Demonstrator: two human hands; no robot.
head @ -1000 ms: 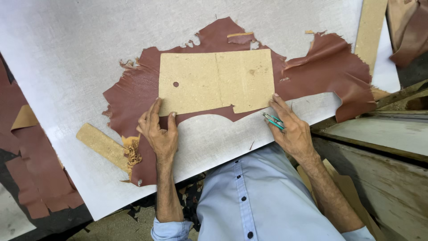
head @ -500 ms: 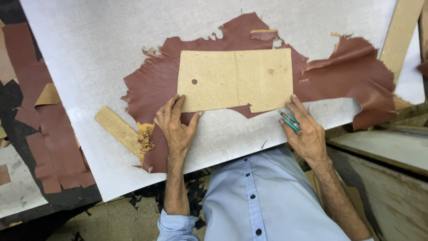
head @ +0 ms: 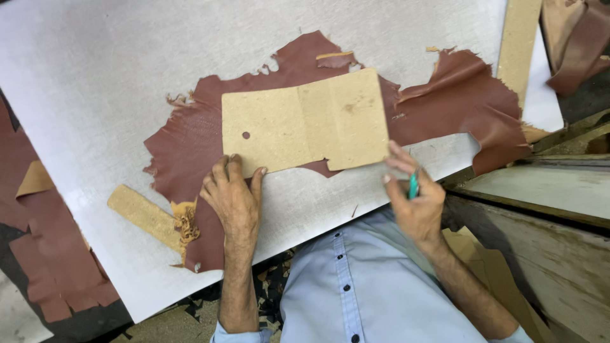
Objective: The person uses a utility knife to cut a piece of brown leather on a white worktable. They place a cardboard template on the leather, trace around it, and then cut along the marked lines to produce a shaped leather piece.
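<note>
Right now the step in hand looks like tracing around the cardboard pattern point(head: 305, 124), which lies flat on the reddish-brown piece of leather point(head: 190, 152) in the middle of the frame, both resting on the big pale board point(head: 114, 76) that fills the upper left. To do it well, I judge that the pattern must not slide: steady downward pressure near the edge being marked, and the pen kept close against the cardboard rim so the line follows the notch along the lower edge. The left hand point(head: 234, 197), at lower centre, lies palm down with its fingers point(head: 222, 170) spread moderately and stretched forward; the fingertips press on the lower left edge of the pattern and on the leather just below it. It grips nothing, only pins things flat. The right hand point(head: 413, 200), at lower right of centre, is loosely curled around a green pen point(head: 413, 186), pinched between thumb and bent fingers, while its forefinger reaches up to touch the lower right corner of the pattern. The pen tip is hidden behind the fingers, so I cannot tell whether it meets the leather. A narrow cardboard strip point(head: 143, 216) lies on the board at lower left, well apart from both hands, and more leather scraps point(head: 44, 254) sit off the board's left edge.
</note>
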